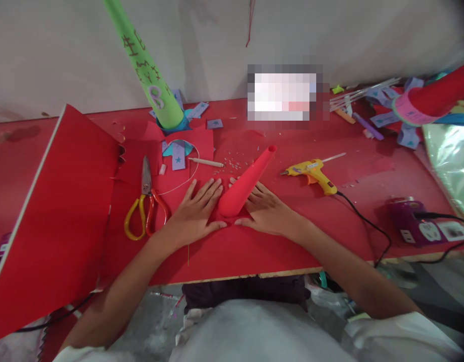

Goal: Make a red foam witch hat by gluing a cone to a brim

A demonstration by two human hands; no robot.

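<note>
A red cone with a small open tip stands on the red table, tilted up to the right. My left hand lies flat at the left of its base, fingers stretched out. On the other side, my right hand is also flat, its fingertips partly hidden behind the cone. Both thumbs point inward in front of the base. I cannot tell whether the hands press on a rim of the cone or just on red sheet beneath. Scissors with one yellow and one orange handle lie left of my left hand.
A yellow glue gun lies to the right, its cord running to a purple power socket. Beyond my hands are a pen and a tall green cone. A red panel rises at left; another red cone is at right.
</note>
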